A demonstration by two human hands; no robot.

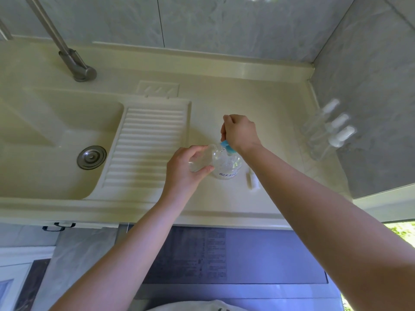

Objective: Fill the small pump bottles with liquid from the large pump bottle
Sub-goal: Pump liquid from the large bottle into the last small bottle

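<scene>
Your two hands work together at the large clear plastic pump bottle [226, 164] on the cream surface [258, 104].

Your left hand [186, 169] curls its grip around a small clear bottle [202, 160], held tilted with its mouth up against the big bottle's blue pump head [226, 147]. Your right hand [240, 131] sits on top of that pump, grip curled over it. A small white pump cap [251, 179] lies just right of the large bottle. Three more small clear bottles with white tops [325, 131] stand well apart by the right wall. The sink [45, 135] and ribbed drainboard [143, 149] lie left.
</scene>
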